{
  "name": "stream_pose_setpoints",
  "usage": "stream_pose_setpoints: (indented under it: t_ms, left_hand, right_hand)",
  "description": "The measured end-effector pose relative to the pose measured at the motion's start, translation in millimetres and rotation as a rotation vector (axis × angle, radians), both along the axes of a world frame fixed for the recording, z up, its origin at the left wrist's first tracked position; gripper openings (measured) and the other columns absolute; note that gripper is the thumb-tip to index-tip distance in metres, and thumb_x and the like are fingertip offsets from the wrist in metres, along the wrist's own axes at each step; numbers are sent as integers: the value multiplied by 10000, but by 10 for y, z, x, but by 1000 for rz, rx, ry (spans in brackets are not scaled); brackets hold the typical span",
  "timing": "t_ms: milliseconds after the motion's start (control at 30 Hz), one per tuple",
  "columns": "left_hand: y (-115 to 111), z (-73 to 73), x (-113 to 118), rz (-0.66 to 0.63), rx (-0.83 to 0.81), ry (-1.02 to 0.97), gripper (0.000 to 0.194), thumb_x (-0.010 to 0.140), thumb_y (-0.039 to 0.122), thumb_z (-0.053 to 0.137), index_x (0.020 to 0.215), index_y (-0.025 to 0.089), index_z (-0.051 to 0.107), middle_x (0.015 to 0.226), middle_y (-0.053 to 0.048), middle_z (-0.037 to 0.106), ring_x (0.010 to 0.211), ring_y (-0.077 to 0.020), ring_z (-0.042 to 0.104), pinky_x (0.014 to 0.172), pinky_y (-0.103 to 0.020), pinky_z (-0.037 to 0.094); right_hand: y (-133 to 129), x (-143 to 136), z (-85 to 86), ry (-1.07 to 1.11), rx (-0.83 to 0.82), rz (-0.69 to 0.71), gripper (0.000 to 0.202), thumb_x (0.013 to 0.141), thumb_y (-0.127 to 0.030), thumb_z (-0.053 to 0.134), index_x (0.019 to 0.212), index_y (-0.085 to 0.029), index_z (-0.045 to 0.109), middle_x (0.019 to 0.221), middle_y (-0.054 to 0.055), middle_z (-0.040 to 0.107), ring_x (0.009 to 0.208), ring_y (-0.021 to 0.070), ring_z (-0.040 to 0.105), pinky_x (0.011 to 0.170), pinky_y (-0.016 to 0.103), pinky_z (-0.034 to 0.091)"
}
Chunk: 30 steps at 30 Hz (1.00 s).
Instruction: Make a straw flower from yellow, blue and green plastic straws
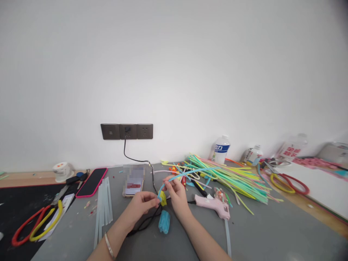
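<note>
A light blue pipe cleaner (190,172) runs between my two hands, its long free end pointing to the right. My left hand (144,204) pinches its near end between thumb and fingertips. A short way along, my right hand (176,197) grips the same stem between thumb and fingers. Just behind the fingertips shows a small yellow fuzzy piece (163,198); whether a hand touches it I cannot tell. On the grey mat below the hands lies a bundle of folded blue pipe cleaners (164,222).
A pink glue gun (213,205) lies right of my hands, near a pile of pastel pipe cleaners (231,177). Glue sticks (104,203), a phone (92,182) and scissors (40,221) are at left. A black cable (152,174) crosses behind my hands. Bottles (220,149) stand by the wall.
</note>
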<state>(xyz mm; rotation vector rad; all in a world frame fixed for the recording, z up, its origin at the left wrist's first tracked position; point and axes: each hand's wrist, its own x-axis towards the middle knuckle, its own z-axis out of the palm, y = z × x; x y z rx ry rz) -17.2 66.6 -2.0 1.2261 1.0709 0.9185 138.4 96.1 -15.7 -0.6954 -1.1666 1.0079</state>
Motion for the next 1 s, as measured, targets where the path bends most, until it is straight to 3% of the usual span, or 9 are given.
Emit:
stream_pose_setpoints:
  t_ms: [100,200,333,433,567,733,1000]
  left_hand:
    - [10,9,1,37,-39,-113,394,582,479,822,656,140,636,540,52,509,436,-38,229,427,-212,116]
    - [37,26,-13,178,-61,-253,382,537,436,851,649,153,620,525,75,456,443,-45,260,418,-192,140]
    - [54,67,-42,373,-71,-411,373,533,405,847,692,177,599,605,72,480,485,-58,364,416,-172,191]
    - [43,122,-48,419,-68,-456,387,522,403,850,688,185,577,643,72,498,503,-58,401,417,-168,215]
    - [43,170,-33,373,-91,-437,406,513,449,852,678,162,618,647,50,537,490,-56,403,425,-173,236]
    - [57,113,-18,272,-122,-312,511,531,594,798,695,121,698,601,26,539,460,-56,375,427,-187,185]
    - [-36,93,-15,55,-50,-163,420,637,528,785,671,119,695,501,74,384,450,-52,210,435,-213,110]
  right_hand:
    - [2,1,3,18,-2,13,292,783,-484,684,797,-202,613,664,-15,597,567,143,591,570,264,497]
    - [-5,-1,9,10,23,26,271,791,-461,682,758,-202,611,664,-9,603,581,145,587,574,261,483]
    - [-49,-27,14,-131,84,82,202,803,-364,684,703,-200,622,657,7,624,638,162,594,618,275,467]
    - [-74,-43,19,-214,90,99,174,766,-341,715,698,-202,637,681,13,638,658,174,600,628,287,469]
    - [-43,-12,27,-134,-9,66,223,770,-415,701,739,-204,633,658,2,624,620,163,576,596,271,458]
    - [24,27,15,4,-51,49,296,793,-493,663,766,-199,635,685,-6,591,610,150,549,603,267,453]
    - [4,16,19,14,-56,60,307,795,-501,667,771,-198,627,675,-12,565,604,149,550,595,268,460]
